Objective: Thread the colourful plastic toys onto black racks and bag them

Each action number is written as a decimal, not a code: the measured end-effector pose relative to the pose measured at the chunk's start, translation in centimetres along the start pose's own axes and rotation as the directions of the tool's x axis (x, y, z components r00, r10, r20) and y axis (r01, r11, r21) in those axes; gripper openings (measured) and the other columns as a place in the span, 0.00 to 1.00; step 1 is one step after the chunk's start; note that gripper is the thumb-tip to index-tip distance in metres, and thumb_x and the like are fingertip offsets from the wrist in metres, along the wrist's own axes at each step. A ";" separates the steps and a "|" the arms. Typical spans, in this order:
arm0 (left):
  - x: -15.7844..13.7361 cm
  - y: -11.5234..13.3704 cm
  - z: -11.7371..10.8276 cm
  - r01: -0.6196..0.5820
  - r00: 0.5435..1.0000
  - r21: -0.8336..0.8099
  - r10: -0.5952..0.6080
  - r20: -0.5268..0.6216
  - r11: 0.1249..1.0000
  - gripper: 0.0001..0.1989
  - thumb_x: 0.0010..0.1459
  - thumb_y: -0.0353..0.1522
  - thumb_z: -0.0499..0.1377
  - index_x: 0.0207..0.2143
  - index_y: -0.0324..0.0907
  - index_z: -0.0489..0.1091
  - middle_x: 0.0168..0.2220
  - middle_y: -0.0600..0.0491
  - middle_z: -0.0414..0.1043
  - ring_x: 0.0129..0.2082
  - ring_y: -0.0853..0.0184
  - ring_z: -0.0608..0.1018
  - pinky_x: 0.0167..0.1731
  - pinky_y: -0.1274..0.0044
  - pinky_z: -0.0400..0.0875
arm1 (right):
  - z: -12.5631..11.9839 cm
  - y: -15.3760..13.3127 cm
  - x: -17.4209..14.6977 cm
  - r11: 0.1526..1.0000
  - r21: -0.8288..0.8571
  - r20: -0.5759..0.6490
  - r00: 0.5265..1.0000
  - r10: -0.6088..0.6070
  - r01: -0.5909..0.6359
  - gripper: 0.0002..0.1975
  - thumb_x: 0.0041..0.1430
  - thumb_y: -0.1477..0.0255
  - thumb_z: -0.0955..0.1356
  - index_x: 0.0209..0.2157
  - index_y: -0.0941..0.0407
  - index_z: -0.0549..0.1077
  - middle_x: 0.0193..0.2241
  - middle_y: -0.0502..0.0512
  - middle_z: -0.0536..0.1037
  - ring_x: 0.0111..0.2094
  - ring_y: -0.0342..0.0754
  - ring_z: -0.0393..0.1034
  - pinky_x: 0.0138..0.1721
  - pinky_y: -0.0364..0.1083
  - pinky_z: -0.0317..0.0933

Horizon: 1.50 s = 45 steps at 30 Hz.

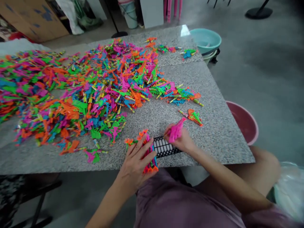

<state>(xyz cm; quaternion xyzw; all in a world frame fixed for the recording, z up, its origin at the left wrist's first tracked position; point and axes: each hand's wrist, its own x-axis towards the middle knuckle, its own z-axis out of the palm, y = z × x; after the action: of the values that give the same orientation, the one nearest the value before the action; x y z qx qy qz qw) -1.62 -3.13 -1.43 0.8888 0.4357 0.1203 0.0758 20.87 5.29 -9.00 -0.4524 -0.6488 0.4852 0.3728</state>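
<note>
My left hand (137, 156) lies with its fingers stretched and spread over a row of small orange, pink and blue plastic toy pieces (150, 169). These pieces sit at the left part of a black lattice rack (166, 147) near the table's front edge. Over the rack's right part, my right hand (181, 139) is closed on a bright pink plastic toy piece (176, 130), slightly blurred. Just beyond that hand, a few orange and green toy pieces (194, 116) rest with a thin striped tube on the table.
A large heap of mixed plastic toy pieces (102, 85) covers the left and back of the speckled stone table (213, 139). Beside the right edge stand a turquoise basin (209, 39) and a pink basin (253, 126). A translucent bag (289, 190) is at the lower right.
</note>
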 end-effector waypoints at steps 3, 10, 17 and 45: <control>0.1 0.0 -0.1 0.010 1.000 0.008 -0.010 0.003 1.000 0.14 0.63 0.37 0.58 0.49 0.44 0.69 0.63 0.44 0.62 0.67 0.51 0.56 0.57 0.60 0.60 | 3.5 -0.1 1.3 0.988 -0.091 0.173 0.979 -0.106 0.123 0.06 0.50 0.79 0.67 0.32 0.56 0.71 0.32 0.52 0.77 0.34 0.46 0.73 0.37 0.43 0.65; 0.3 0.2 0.0 0.027 0.999 -0.042 -0.028 -0.022 0.999 0.14 0.62 0.37 0.59 0.49 0.43 0.71 0.63 0.44 0.62 0.66 0.50 0.58 0.59 0.61 0.58 | 5.0 -1.0 1.7 0.843 -0.472 0.346 0.934 -0.090 0.256 0.10 0.55 0.80 0.67 0.41 0.58 0.72 0.33 0.55 0.77 0.33 0.46 0.71 0.35 0.42 0.60; 0.7 -0.1 0.3 -0.053 0.998 0.019 0.053 -0.035 0.998 0.16 0.65 0.40 0.55 0.52 0.47 0.70 0.61 0.51 0.67 0.66 0.51 0.58 0.61 0.61 0.52 | 2.9 -1.7 3.5 0.761 -0.577 0.400 0.915 -0.052 0.296 0.08 0.59 0.74 0.67 0.41 0.54 0.74 0.35 0.51 0.78 0.34 0.44 0.72 0.34 0.40 0.61; 0.4 0.4 -0.1 0.053 0.999 0.033 -0.053 -0.007 0.998 0.13 0.65 0.38 0.55 0.48 0.42 0.70 0.66 0.48 0.57 0.69 0.52 0.52 0.63 0.61 0.50 | -3.4 0.0 -3.7 0.925 -0.243 -0.284 0.933 0.220 -0.292 0.10 0.54 0.66 0.70 0.35 0.55 0.66 0.27 0.52 0.72 0.26 0.47 0.67 0.29 0.46 0.64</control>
<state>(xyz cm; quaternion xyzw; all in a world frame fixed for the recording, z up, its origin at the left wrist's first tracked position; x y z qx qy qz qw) -1.11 -2.99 -1.21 0.8778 0.4611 0.1137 0.0631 25.13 2.77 -8.28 -0.6399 -0.5933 0.3716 0.3169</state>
